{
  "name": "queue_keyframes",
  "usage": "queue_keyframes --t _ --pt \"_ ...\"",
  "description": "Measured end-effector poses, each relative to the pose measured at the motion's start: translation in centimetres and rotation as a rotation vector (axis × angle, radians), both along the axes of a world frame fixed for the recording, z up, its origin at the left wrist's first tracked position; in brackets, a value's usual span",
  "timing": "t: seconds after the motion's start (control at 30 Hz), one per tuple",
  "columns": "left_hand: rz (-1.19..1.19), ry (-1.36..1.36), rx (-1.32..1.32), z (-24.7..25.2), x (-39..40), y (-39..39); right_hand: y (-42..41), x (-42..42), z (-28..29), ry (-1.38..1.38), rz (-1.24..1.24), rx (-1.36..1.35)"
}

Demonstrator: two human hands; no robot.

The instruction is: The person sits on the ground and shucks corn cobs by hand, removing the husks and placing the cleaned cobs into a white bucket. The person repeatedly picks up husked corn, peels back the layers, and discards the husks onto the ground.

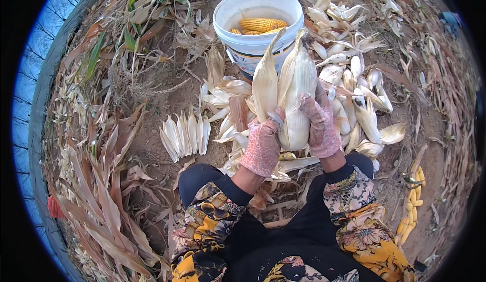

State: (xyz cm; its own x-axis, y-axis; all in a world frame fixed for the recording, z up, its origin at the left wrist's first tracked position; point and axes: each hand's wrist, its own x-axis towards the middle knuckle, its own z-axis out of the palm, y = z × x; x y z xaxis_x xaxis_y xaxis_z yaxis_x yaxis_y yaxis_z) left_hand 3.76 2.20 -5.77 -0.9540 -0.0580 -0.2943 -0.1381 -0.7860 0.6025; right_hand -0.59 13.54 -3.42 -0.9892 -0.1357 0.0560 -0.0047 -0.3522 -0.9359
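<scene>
An ear of corn (298, 103) in its pale dry husk stands tip up between my gloved hands, in front of the bucket. My right hand (322, 128), in a worn pink-and-white glove, grips the ear along its right side. A long husk leaf (264, 86) stands away from the ear on the left. My left hand (265, 139), in a matching glove, holds that leaf near its base, with the thumb beside the ear. A grey band or small tool, not clear which, shows at the left thumb. The husk hides the kernels.
A white plastic bucket (228, 16) with husked yellow corn cobs (262, 24) stands ahead. Loose husks (357, 81) pile up at right. Several husk leaves (186, 134) lie in a row at left. Yellow cobs (412, 206) lie at lower right, dry stalks (106, 213) at left.
</scene>
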Motion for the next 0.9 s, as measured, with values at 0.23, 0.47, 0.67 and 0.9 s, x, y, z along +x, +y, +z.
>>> queue_keyframes --t 0.23,0.47,0.67,0.9 --pt "-0.158 0.018 0.05 -0.5 0.1 -0.7 0.1 0.0 -0.8 0.023 0.006 -0.049" --pt "-0.319 0.076 0.03 0.5 -0.2 -1.2 0.6 0.1 -1.7 -0.035 0.059 -0.098" --pt "-0.163 -0.009 0.07 -0.3 -0.8 -1.1 -0.4 0.0 -2.2 0.192 -0.084 0.141" --pt "0.076 -0.021 -0.118 -1.4 -1.4 -1.9 -0.1 0.4 -3.1 -0.058 0.015 0.025"
